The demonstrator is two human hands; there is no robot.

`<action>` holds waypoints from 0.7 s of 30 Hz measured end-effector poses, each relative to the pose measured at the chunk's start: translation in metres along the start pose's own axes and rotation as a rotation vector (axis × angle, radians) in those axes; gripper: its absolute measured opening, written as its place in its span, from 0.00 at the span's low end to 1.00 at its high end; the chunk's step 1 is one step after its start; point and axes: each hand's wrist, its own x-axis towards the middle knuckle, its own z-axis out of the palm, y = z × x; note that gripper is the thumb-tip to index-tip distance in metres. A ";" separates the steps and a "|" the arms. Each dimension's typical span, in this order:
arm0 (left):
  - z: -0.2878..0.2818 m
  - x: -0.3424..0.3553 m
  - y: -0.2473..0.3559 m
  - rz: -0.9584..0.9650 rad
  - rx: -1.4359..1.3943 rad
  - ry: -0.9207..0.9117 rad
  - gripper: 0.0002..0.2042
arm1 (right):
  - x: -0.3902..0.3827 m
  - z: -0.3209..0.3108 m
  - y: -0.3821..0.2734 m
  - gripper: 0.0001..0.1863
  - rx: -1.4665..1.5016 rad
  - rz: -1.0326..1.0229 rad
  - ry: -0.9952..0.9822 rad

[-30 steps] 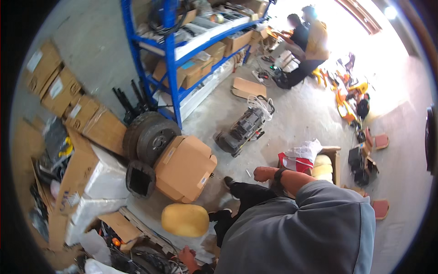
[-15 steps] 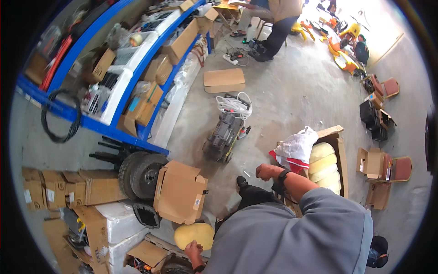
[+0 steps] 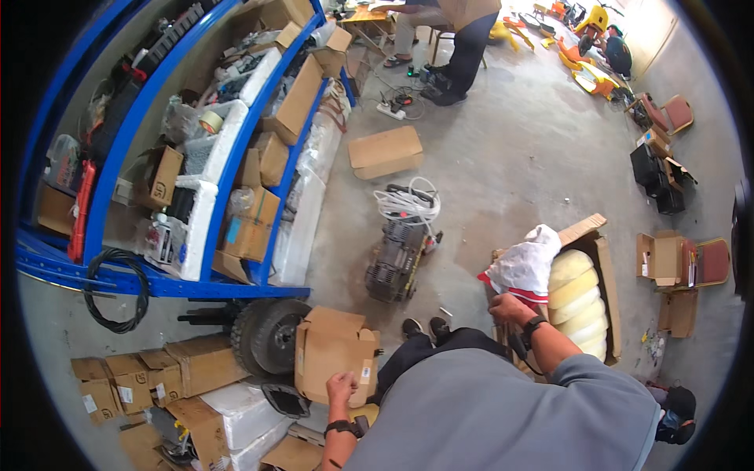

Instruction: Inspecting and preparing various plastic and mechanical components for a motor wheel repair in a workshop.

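My left hand (image 3: 341,386), its fingers curled, hangs in front of an open flat cardboard box (image 3: 334,337). Nothing can be seen in it. Just below, a yellow rounded piece (image 3: 363,414) is mostly hidden by my arm and body. On the other side, my right hand (image 3: 510,308) is closed with nothing visible in it, close to the red-edged white cloth (image 3: 524,268). That cloth drapes over the side of a long carton (image 3: 606,276) holding several cream-coloured rounded pieces (image 3: 577,302). Whether the hand touches the cloth I cannot tell.
A pressure washer (image 3: 393,259) with a coiled white hose stands ahead. Flattened cardboard (image 3: 385,151) lies beyond it. Blue shelving (image 3: 149,286) fills the left, with a wheel (image 3: 271,337) below it. Chairs (image 3: 711,261) line the right. People work at the back.
My view has swung left and I have moved forward. My left hand rose from beside the yellow piece to in front of the cardboard box. My right hand came nearer the cloth.
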 end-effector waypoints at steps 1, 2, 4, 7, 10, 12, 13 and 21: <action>0.003 0.008 0.008 -0.042 0.013 -0.029 0.09 | 0.001 -0.001 0.006 0.10 -0.006 -0.009 0.027; 0.003 0.014 0.011 -0.088 0.017 -0.053 0.09 | -0.007 -0.004 -0.005 0.09 -0.050 -0.038 0.059; -0.004 0.028 0.022 -0.079 0.029 -0.044 0.09 | -0.001 -0.004 -0.006 0.09 -0.240 -0.331 0.102; -0.011 0.044 0.042 -0.070 0.031 -0.022 0.09 | -0.004 -0.006 -0.039 0.10 0.043 -0.082 0.163; -0.022 0.061 0.045 -0.040 0.021 -0.025 0.09 | 0.007 -0.006 -0.064 0.11 0.037 0.003 0.207; -0.026 0.067 0.047 -0.034 0.015 -0.019 0.09 | 0.010 -0.008 -0.085 0.12 -0.021 -0.031 0.205; -0.026 0.068 0.048 -0.037 0.015 -0.017 0.09 | 0.013 -0.009 -0.092 0.13 -0.023 -0.036 0.187; -0.009 0.059 0.054 -0.132 0.005 0.068 0.10 | 0.074 -0.033 -0.086 0.13 0.044 -0.014 0.133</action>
